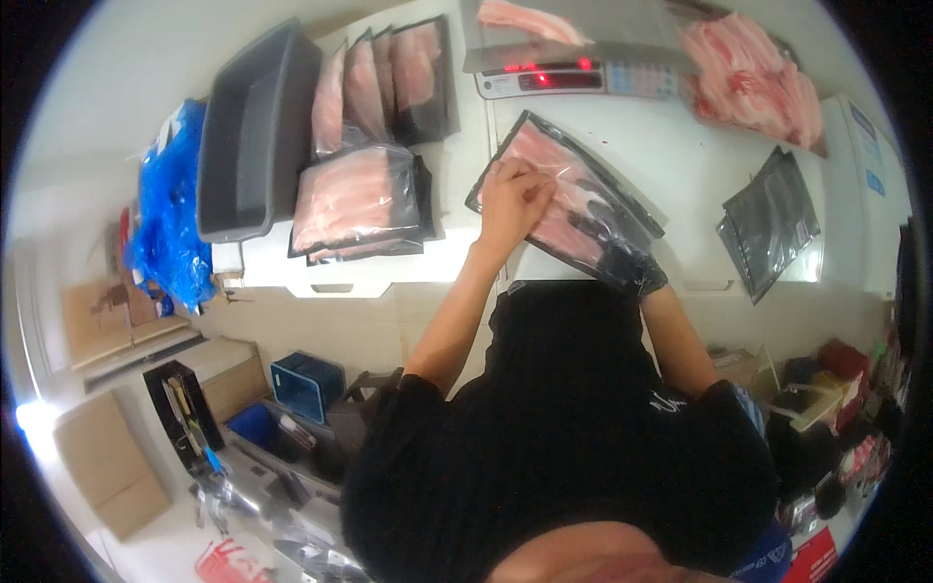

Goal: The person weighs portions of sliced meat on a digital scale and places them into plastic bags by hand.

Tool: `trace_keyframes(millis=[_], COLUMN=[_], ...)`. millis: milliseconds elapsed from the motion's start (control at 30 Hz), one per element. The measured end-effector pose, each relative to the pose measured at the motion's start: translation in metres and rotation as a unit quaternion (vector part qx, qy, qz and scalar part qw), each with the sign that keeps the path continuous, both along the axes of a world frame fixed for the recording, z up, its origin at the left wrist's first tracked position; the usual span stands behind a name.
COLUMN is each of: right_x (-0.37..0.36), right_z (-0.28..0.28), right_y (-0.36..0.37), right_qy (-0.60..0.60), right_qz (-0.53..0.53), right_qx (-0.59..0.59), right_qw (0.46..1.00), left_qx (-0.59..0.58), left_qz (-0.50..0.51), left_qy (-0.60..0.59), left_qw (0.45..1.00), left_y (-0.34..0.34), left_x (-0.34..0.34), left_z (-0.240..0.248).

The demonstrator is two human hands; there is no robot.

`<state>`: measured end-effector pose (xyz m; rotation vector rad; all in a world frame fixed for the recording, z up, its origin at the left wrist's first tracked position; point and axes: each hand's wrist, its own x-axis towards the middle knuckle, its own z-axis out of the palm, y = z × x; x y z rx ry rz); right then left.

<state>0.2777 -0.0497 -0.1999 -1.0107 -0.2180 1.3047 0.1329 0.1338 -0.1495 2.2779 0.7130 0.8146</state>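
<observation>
A clear, black-backed plastic bag of pink meat slices (556, 231) lies slantwise on the white table in front of me. Bare and curled, my left hand (515, 202) rests on its left side, with thumb and fingers pinched together at the film. My right hand (622, 260) wears a black glove and comes in from the bag's lower right end. Its fingers stretch apart across the meat. Whether they lie inside the bag or on top of it, I cannot tell.
Several filled meat bags (355, 199) lie left, beside a grey tub (238, 146) and blue plastic (175, 209). Ahead stands a scale with red digits (542, 80), its metal pan (622, 39) holding meat. A meat pile (753, 83) and flat black bags (773, 223) are right.
</observation>
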Motion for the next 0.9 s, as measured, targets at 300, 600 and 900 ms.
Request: trace_keyframes(millis=[300,600,900], right_x=[-0.006,0.020,0.126], right_z=[-0.023,-0.048,0.100], right_y=[-0.020,-0.086,-0.027], right_qy=[-0.097,-0.281,-0.607], right_qz=[-0.145,-0.103,-0.176], right_qx=[0.115,-0.170,-0.099], right_qw=[0.978,0.939,0.769], left_qx=[-0.016,-0.078,-0.039], left_qz=[-0.027,0.032,0.186], left_qy=[0.000,-0.100,-0.126], left_qw=[1.000,0.991,0.974], left_y=[0.008,0.000,-0.029], left_x=[0.001,-0.015,-0.084], left_z=[-0.005,0.005,-0.030])
